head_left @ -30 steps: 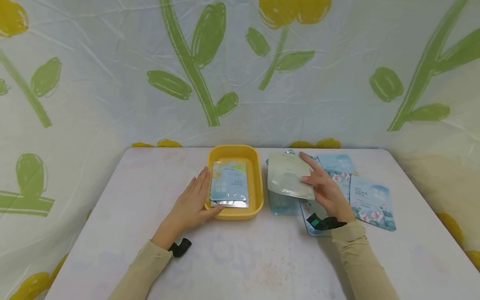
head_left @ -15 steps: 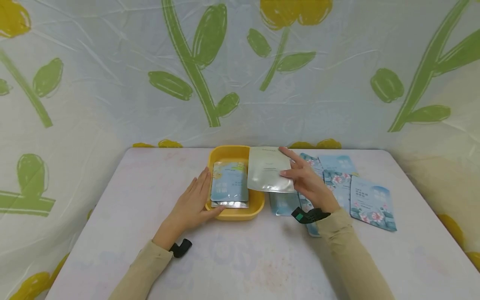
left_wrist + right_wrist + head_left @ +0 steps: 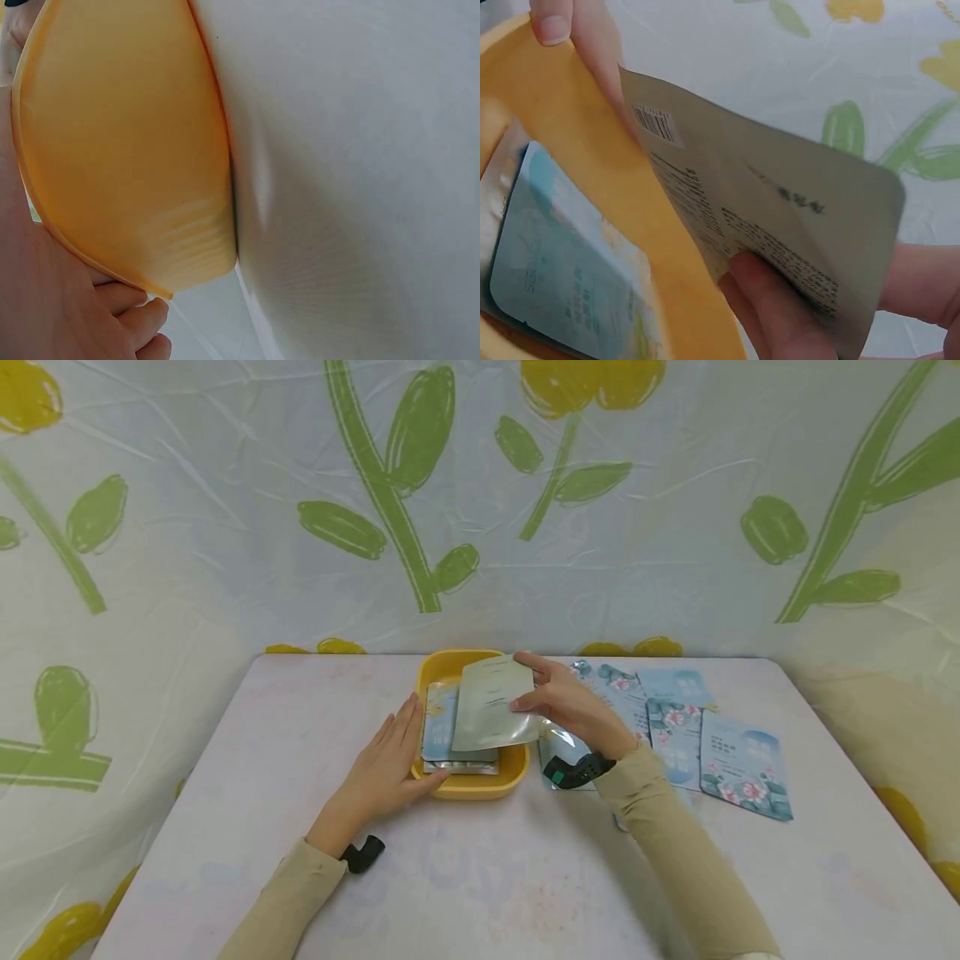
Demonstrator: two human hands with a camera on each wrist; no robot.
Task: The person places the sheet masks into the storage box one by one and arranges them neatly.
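My right hand [image 3: 576, 706] pinches a pale green sheet mask packet [image 3: 487, 710] by its right edge and holds it tilted above the yellow tray [image 3: 476, 789]. Its back, with a barcode and small print, faces the right wrist view, fingers on one side and thumb on the other. Beneath it in the tray lies a blue mask packet [image 3: 438, 727], partly covered, with a silvery packet edge [image 3: 461, 768] showing under it. Against the tray's left side rests my left hand [image 3: 382, 768], fingers straight along the wall and thumb at the front corner.
Several blue floral mask packets lie overlapping to the right of the tray, among them one packet [image 3: 745, 766] at the far right. My right forearm hides part of them. A patterned cloth backdrop [image 3: 247, 527] rises behind the table [image 3: 465, 893].
My right hand has carried the pale green packet leftward from over the pile of packets to above the tray. My left hand has stayed in place at the tray.
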